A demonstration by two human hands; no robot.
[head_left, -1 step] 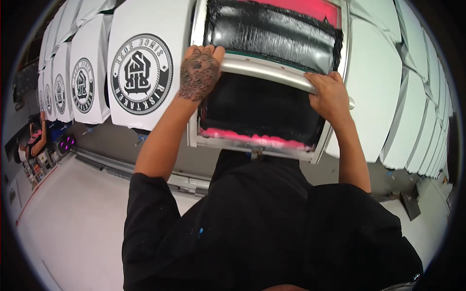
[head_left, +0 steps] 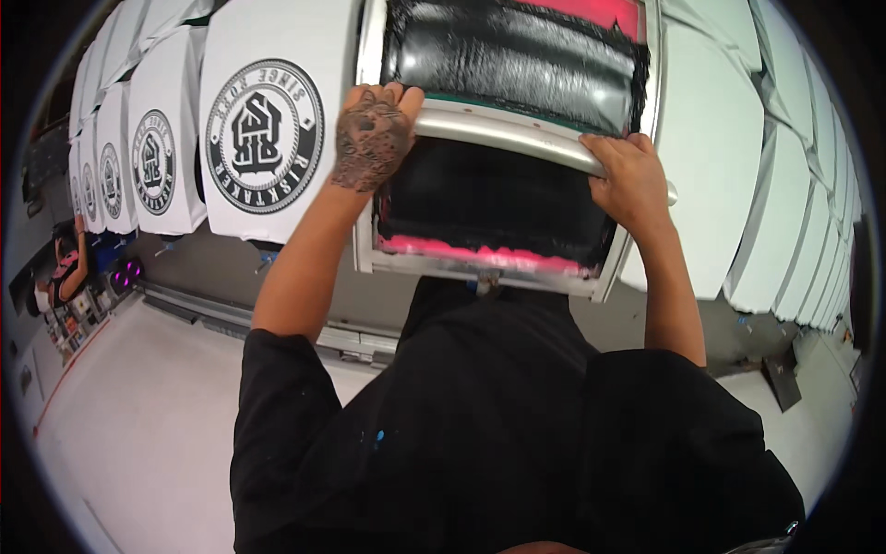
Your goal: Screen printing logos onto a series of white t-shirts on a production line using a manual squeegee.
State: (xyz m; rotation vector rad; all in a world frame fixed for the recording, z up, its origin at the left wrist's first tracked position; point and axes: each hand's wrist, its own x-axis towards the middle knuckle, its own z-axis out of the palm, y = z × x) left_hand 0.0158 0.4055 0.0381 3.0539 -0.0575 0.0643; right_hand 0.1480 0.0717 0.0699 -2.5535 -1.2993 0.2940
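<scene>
Squeegee point(head_left: 512, 139) across a metal screen frame point(head_left: 371, 46) with glossy black ink point(head_left: 517, 51) inside, both hands point(head_left: 374, 137) point(head_left: 631, 180) curled around it.

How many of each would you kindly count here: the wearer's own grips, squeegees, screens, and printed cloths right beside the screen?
Left grip and right grip: 2
Squeegee: 1
Screen: 1
Printed cloth: 1
Total: 5

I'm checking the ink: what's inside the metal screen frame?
Glossy black ink, pink areas and a squeegee, gripped by the left hand and right hand. The surface beneath the squeegee is hidden.
</scene>
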